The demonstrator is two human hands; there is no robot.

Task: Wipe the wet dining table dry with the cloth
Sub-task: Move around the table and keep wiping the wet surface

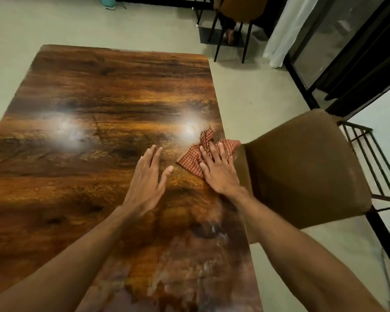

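A dark wood-grain dining table [88, 91] fills the left and middle of the view, with two bright light reflections on its top and wet streaks near its front right part. A red-and-cream checked cloth [190, 157] lies crumpled near the table's right edge. My right hand [218, 170] presses flat on the cloth with straight, spread fingers. My left hand [148, 179] is just left of the cloth with straight fingers, over the tabletop and holding nothing.
A brown cushioned chair [306, 167] with a black metal frame stands close against the table's right edge. Another chair [236, 10] stands at the back, with a person's feet under it. Glass doors and a white curtain [286, 30] are at the right.
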